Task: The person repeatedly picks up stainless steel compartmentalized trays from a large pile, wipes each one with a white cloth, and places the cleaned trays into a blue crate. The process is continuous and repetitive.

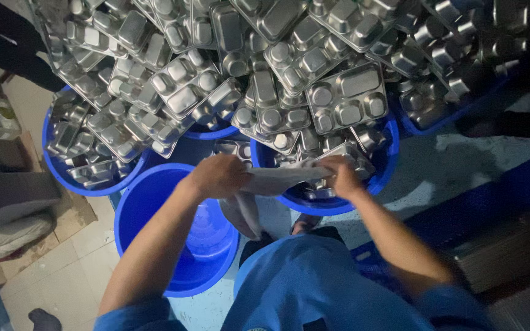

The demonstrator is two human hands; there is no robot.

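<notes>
A grey cloth point(277, 181) is gripped tight by the left hand point(219, 176) and right hand point(341, 178) over a steel tray point(338, 162) at the blue tub's point(387, 165) near rim

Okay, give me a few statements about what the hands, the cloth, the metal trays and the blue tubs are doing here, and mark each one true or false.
1. Both hands grip a grey cloth stretched between them. True: the left hand and right hand each hold an end.
2. The round blue plastic tub below the left forearm is packed with trays. False: no trays lie inside it, only its bare blue interior shows.
3. The compartmented stainless steel trays are heaped above the tub rims. True.
4. The person wears red sleeves. False: the clothing is blue and the forearms are bare.
5. The blue tub by the right hand holds trays. True.
6. The right hand lifts a tray high above the pile. False: it stays low at the cloth.
</notes>
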